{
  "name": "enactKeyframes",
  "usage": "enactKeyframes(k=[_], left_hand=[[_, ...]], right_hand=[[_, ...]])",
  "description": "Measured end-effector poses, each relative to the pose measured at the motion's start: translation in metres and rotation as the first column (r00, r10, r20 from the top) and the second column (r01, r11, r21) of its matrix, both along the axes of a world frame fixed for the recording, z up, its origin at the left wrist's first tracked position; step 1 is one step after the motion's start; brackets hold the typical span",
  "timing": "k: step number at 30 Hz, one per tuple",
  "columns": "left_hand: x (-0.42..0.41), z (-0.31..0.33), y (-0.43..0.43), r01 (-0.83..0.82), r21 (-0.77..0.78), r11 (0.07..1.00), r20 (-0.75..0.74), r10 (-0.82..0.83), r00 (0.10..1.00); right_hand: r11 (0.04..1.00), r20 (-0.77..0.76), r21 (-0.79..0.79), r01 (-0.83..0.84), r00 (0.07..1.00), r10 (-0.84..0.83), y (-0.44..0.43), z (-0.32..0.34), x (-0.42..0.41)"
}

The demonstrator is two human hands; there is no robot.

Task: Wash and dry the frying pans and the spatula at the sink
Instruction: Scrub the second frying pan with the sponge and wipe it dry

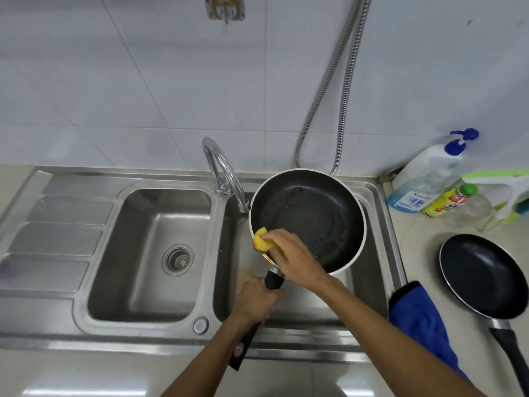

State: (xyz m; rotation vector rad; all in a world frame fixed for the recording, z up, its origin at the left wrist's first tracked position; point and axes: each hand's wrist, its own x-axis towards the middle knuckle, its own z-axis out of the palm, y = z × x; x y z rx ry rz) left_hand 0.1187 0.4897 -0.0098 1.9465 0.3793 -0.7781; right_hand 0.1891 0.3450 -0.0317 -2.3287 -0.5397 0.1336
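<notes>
Head view: our left hand (pixel 253 299) is clenched around the black handle (pixel 273 279) of the large frying pan (pixel 315 219), held over the right sink basin (pixel 237 262), just beyond those fingers. Our right hand (pixel 292 256) grasps a yellow sponge (pixel 262 239) against the pan's near rim. We judge the pan rigid, fairly heavy, and slippery when wet: hold it by the handle only. A second frying pan (pixel 483 277) lies on the bench (pixel 415 245), well right of the fingers, beside a blue cloth (pixel 418 316).

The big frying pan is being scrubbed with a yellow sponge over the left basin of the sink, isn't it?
Not quite: the head view shows the big frying pan held over the right basin, not the left. It is indeed being scrubbed with the yellow sponge, in the right hand, while the left hand grips the handle.
</notes>
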Motion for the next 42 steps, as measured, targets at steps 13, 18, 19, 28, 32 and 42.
enactKeyframes(k=[13, 18, 19, 28, 32, 42], left_hand=[[-0.027, -0.006, -0.002, 0.101, 0.098, 0.99, -0.022, -0.099, 0.995], [-0.042, -0.01, 0.007, 0.103, 0.126, 0.987, -0.012, -0.102, 0.995], [-0.043, -0.01, 0.008, 0.103, 0.129, 0.986, -0.009, -0.103, 0.995], [-0.044, -0.006, 0.002, 0.146, 0.151, 0.978, 0.013, -0.15, 0.989], [-0.033, -0.001, 0.0, 0.178, 0.186, 0.966, 0.018, -0.185, 0.983], [-0.029, -0.001, 0.02, 0.126, 0.262, 0.957, 0.047, -0.144, 0.989]], right_hand=[[0.907, 0.236, -0.41, 0.098, 0.972, 0.001, 0.017, 0.0, 0.064], [0.766, 0.19, -0.521, 0.377, 0.926, -0.327, -0.024, -0.005, 0.1], [0.739, 0.181, -0.516, 0.434, 0.898, -0.401, -0.037, -0.005, 0.1], [0.764, 0.088, -0.374, 0.526, 0.84, -0.535, -0.054, -0.014, 0.069], [0.899, -0.03, -0.279, 0.337, 0.933, -0.359, 0.003, -0.013, 0.05], [0.668, -0.132, -0.738, 0.099, 0.949, -0.286, -0.084, -0.01, 0.006]])
